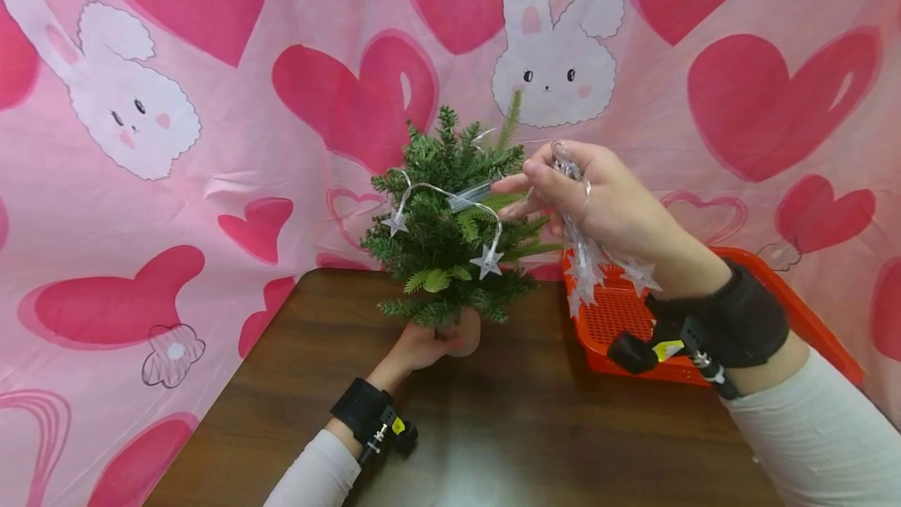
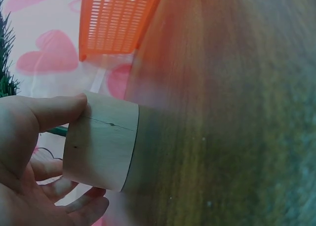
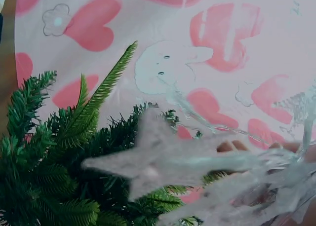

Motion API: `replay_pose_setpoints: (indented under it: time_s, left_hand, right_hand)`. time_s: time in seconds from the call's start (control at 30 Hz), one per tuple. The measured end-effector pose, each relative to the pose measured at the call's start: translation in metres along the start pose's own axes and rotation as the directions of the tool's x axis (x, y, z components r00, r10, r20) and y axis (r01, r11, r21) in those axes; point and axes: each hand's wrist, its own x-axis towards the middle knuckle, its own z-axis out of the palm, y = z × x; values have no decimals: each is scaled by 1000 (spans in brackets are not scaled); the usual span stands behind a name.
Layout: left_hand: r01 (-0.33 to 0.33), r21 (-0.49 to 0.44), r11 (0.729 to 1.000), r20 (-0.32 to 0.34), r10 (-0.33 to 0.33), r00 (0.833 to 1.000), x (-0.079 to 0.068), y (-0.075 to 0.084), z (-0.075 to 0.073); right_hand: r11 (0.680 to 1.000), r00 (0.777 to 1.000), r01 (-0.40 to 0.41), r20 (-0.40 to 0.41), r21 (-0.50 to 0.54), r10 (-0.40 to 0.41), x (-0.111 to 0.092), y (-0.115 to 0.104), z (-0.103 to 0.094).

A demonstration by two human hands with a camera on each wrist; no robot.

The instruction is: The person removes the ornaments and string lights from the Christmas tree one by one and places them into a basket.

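A small artificial Christmas tree (image 1: 450, 233) stands upright on the table, on a round wooden base (image 2: 101, 142). My left hand (image 1: 421, 348) grips this base, thumb on one side and fingers around the other. Beside the upper branches, my right hand (image 1: 619, 202) holds a bunched string of clear star lights (image 1: 583, 257); several stars dangle below the palm. Part of the string drapes across the tree's front, with one star (image 1: 396, 223) at the left and another (image 1: 487, 260) nearer the middle. A clear rectangular case (image 1: 469, 197) sits by the right fingertips; whether they touch it, I cannot tell.
An orange-red plastic basket (image 1: 598, 350) with a mesh bottom is on the table's right side, under my right forearm. Behind the brown wooden table (image 1: 528, 429) hangs a pink cloth (image 1: 239, 139) with hearts and rabbits.
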Motion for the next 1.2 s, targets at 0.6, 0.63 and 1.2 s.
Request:
replay_pose_setpoints:
  time_s: [0.6, 0.63, 1.2]
  left_hand:
    - [-174, 91, 981, -67, 180, 981, -3, 0, 4]
    - [-188, 109, 976, -81, 198, 977, -4, 0, 4]
    - [60, -279, 959, 197, -4, 980, 6, -4, -14]
  right_hand:
    - [998, 992, -36, -115, 51, 41, 8, -9, 6]
    - [999, 991, -35, -125, 12, 37, 9, -9, 7]
    - [971, 988, -117, -120, -211, 93, 11, -14, 13]
